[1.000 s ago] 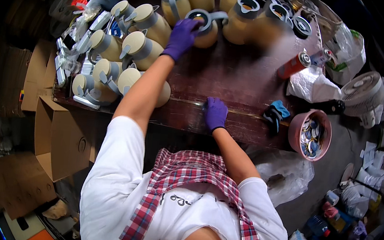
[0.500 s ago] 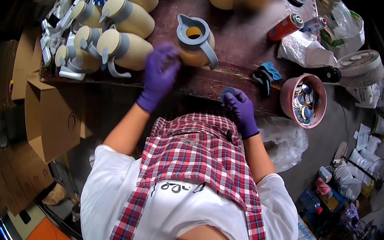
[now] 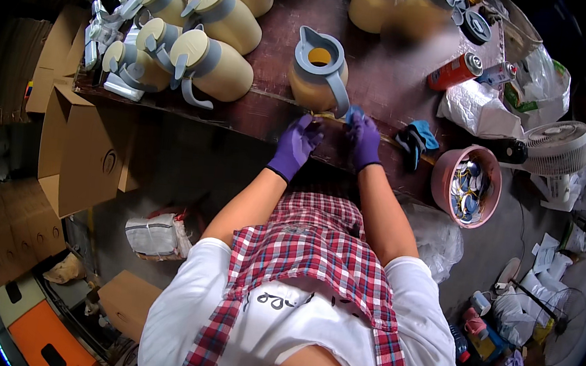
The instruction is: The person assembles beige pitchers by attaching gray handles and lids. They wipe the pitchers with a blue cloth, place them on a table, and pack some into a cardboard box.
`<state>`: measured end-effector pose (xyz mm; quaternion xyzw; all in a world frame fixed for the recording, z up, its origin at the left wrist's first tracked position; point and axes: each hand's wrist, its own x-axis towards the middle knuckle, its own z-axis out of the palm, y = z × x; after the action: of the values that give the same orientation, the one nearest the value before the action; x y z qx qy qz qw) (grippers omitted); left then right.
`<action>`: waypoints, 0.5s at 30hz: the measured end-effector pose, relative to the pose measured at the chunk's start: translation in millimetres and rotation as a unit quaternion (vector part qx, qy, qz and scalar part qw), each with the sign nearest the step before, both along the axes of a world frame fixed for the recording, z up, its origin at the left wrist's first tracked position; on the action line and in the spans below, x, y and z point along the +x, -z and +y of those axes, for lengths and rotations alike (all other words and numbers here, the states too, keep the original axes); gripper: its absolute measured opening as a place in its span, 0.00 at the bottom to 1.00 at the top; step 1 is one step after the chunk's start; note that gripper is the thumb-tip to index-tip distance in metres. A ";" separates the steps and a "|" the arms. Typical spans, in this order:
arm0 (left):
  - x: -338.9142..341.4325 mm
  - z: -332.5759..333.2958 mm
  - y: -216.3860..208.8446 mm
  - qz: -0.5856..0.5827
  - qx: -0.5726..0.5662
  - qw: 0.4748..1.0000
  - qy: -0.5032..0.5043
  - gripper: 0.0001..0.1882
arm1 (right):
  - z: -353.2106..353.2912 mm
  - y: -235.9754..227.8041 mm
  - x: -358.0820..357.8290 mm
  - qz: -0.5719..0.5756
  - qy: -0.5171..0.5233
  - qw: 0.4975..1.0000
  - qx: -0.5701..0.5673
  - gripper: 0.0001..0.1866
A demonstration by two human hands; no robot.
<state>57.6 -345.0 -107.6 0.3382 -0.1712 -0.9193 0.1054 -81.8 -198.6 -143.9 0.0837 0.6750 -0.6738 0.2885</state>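
A beige jug [image 3: 315, 89] with a grey spouted collar and handle stands open-topped near the table's front edge. My right hand [image 3: 365, 144], in a purple glove, pinches a small round blue tag [image 3: 354, 114] just below the jug's handle. My left hand [image 3: 295, 145], gloved alike, is at the table edge below the jug, with fingers loosely bent and apart; no object shows in it. A thin yellowish strand [image 3: 325, 115] lies between the hands near the jug's base; whether it joins the tag I cannot tell.
Several lidded beige jugs [image 3: 222, 72] crowd the left side; more stand at the back. To the right are a blue-black glove [image 3: 417, 140], a pink bucket [image 3: 439, 180] of round tags, a red spray can [image 3: 455, 71] and a small fan [image 3: 557, 150]. An open carton [image 3: 82, 154] stands left.
My left hand has come down and right, away from the lidded jugs, toward my right hand. My right hand has raised the blue tag to beside the jug's handle. The view has shifted.
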 end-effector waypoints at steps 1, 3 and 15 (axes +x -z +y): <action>-5.2 -1.5 -14.7 0.029 -0.001 0.999 -0.025 0.10 | -13.5 -9.9 -8.0 0.011 0.016 0.999 -0.038 0.14; -13.1 -8.2 -38.6 0.088 -0.003 0.993 -0.080 0.11 | -46.5 -68.9 -21.0 0.031 0.041 0.992 -0.114 0.13; -6.5 -24.2 -111.6 0.071 -0.478 0.873 -0.059 0.16 | -73.1 -223.9 -20.0 0.542 -0.317 0.778 0.001 0.10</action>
<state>51.1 -369.2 4.1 0.1902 -0.5619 -0.7387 0.3201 -101.8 -271.7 80.1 -0.5137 0.7091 -0.4774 0.0726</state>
